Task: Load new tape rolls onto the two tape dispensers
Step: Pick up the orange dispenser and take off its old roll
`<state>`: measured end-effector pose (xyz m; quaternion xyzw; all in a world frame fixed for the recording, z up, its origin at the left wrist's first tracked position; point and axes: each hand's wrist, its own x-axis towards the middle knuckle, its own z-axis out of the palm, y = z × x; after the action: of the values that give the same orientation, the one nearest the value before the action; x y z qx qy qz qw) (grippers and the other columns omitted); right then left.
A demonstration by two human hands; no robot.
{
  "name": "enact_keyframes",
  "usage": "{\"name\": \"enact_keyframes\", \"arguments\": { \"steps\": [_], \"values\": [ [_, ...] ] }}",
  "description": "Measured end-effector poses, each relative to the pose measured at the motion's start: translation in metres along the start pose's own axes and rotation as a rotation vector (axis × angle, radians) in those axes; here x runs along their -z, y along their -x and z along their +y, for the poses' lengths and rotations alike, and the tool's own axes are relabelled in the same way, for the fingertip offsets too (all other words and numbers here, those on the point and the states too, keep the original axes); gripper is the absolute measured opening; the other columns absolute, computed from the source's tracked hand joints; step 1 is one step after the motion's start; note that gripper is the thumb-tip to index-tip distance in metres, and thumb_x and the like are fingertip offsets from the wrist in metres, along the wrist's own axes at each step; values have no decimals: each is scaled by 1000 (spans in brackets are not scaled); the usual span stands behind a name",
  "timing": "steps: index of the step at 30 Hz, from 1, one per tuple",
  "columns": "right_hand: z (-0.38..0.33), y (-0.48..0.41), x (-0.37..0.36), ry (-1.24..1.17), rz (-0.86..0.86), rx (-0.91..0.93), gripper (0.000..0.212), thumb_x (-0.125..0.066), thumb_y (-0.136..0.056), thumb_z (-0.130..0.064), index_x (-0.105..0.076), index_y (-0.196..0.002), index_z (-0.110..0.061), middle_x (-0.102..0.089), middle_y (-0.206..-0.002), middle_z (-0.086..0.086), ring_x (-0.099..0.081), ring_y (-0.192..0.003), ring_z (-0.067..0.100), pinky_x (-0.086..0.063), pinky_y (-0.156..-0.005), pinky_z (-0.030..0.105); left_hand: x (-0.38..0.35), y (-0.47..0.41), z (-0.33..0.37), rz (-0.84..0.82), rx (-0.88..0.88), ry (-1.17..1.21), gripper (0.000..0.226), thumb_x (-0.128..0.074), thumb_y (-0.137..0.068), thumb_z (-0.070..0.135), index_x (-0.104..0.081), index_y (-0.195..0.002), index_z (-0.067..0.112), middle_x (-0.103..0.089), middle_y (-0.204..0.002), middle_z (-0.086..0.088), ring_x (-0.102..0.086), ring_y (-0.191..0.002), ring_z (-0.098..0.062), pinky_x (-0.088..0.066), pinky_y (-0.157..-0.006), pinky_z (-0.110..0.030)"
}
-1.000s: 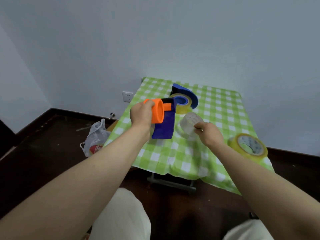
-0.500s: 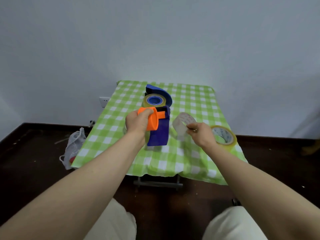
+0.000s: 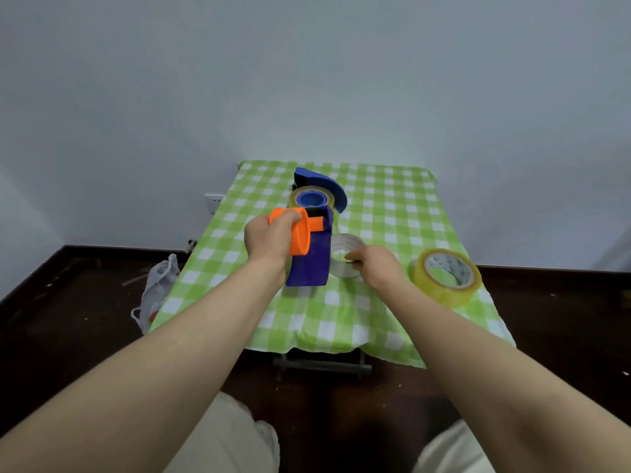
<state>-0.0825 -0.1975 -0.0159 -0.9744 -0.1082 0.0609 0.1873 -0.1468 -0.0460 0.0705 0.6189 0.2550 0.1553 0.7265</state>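
My left hand [image 3: 268,238] grips the orange spool of a blue tape dispenser [image 3: 312,256] held just above the green checked table [image 3: 382,213]. My right hand [image 3: 375,266] pinches a thin, nearly used-up clear tape roll [image 3: 345,249] low over the cloth, right of that dispenser. Behind them a second blue dispenser [image 3: 321,186] lies on the table with a yellowish tape roll [image 3: 312,199] on its blue hub. A full yellow tape roll [image 3: 445,276] rests flat near the table's right edge.
The small table stands against a white wall. A white plastic bag [image 3: 157,288] lies on the dark floor at the table's left. A wall socket [image 3: 213,202] sits low on the wall. My knees are at the bottom of the view.
My right hand has lowered the thin clear roll towards the cloth and turned it flatter. The left hand keeps its hold on the orange spool. The camera has swung to centre the table.
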Motion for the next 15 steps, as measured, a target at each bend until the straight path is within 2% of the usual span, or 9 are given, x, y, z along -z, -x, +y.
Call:
{"name": "enact_keyframes", "arguments": {
  "steps": [2,4,7,9,11,14,15],
  "values": [
    [6,3,4,-60,36,23,46,-42,-89,-2,-54,-130,-21,-58,-132,6,-56,-117,27,-46,-93,35,-5,-1,0,-11,10,11,19,-66,-78,14,-51,-67,15,-52,-69,1,-49,-64,-16,-44,-62,-30],
    [23,10,13,-80,136,-7,43,-42,-91,-5,-55,-129,-21,-55,-135,2,-55,-118,26,-47,-94,37,-14,0,-2,-31,9,25,15,-65,-78,15,-54,-67,16,-54,-69,1,-50,-68,-19,-42,-62,-30],
    [56,27,32,-103,238,-161,40,-45,-86,-10,-60,-122,-20,-58,-131,0,-56,-117,25,-49,-93,40,-34,5,-8,-56,25,53,16,-61,-81,13,-55,-66,16,-52,-69,2,-48,-70,-18,-38,-59,-29],
    [79,41,45,-70,245,-226,37,-49,-82,-16,-63,-116,-20,-63,-124,2,-58,-113,26,-50,-90,38,-48,9,-16,-82,81,86,14,-58,-83,12,-55,-70,16,-53,-72,0,-49,-70,-19,-38,-59,-30],
    [98,53,51,35,160,-233,36,-54,-80,-25,-63,-115,-20,-63,-124,4,-55,-116,28,-42,-98,37,-61,13,-26,-109,143,113,5,-55,-84,13,-58,-81,12,-57,-80,-4,-52,-76,-23,-40,-65,-33],
    [119,63,47,203,-58,-227,39,-56,-80,-29,-58,-119,-22,-57,-128,4,-42,-129,24,-12,-115,43,-73,21,-41,-148,227,125,15,-49,-88,13,-58,-99,10,-59,-89,-6,-55,-75,-23,-45,-64,-34],
    [123,65,45,221,-98,-230,38,-55,-82,-26,-57,-119,-23,-56,-128,4,-40,-130,24,-9,-116,44,-76,22,-45,-154,255,133,15,-48,-89,13,-58,-100,11,-59,-89,-7,-55,-73,-23,-48,-65,-38]
  ]
}}
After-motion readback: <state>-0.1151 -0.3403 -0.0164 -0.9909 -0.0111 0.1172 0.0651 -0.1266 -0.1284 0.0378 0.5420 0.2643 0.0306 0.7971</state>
